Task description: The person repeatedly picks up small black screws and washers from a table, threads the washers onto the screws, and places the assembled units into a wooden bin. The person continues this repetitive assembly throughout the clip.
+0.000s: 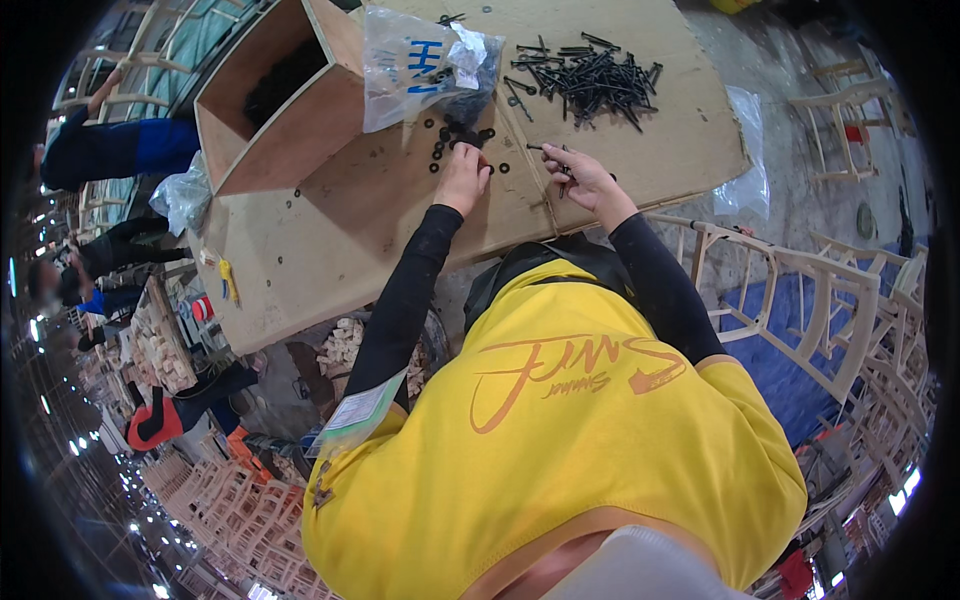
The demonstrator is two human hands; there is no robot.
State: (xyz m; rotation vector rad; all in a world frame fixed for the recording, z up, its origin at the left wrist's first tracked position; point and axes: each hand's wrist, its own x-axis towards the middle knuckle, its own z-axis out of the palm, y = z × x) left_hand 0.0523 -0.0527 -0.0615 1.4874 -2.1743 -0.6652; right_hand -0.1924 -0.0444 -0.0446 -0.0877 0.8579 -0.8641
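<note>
Head view shows the slim black bolts in the person's right hand, which is curled around them over the cardboard-covered table; they are long, thin and dark, jutting out between fingers and thumb, their number partly hidden by the fingers. Just left of them, the left hand has its fingers bent and tips lowered among black washers, small flat rings with round holes, scattered singly and bunched together; whether it grips one cannot be told, because the hand covers the spot. Beyond the right hand lies a loose heap of similar bolts, pointing every way. A yellow-handled tool rests near the table's left edge, well apart from both hands. Pale wooden chair frames stand to the right, and a co-worker in dark blue is on the far left. Beyond the washers, a clear plastic bag with blue print holds dark small pieces towards its right end. Beside it, an open-topped wooden box contains a dark mass, too shadowed to make out.
</note>
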